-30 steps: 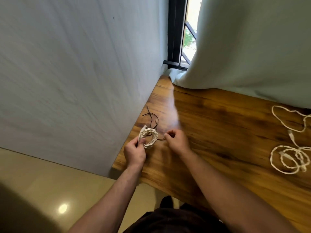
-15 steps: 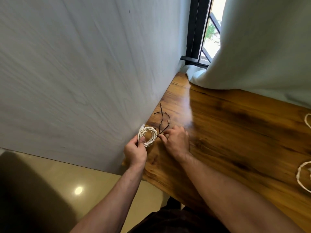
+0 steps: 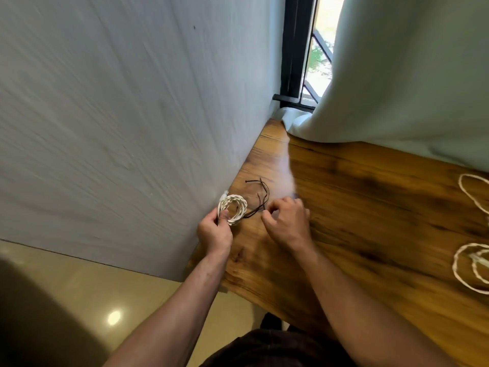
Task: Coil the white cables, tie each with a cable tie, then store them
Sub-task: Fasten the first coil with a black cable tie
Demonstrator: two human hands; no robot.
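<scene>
Coiled white braided cable: pinched above our left grip, wooden table's left edge. Right grip curled beside thin black cable ties; we cannot tell whether it holds one.

Daylight from black-framed window — blown out. Glare spot on glossy beige floor, sheen on brown wooden tabletop. Plain grey wall motion-smeared, dark shadow bottom left.

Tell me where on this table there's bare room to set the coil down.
Widest bare patch: the table between the right hand and the loose cables at the right edge, curtain behind. A smaller strip lies between wall and curtain hem. Crowded: by the wall, where the ties lie beside the coil in the left hand.
</scene>
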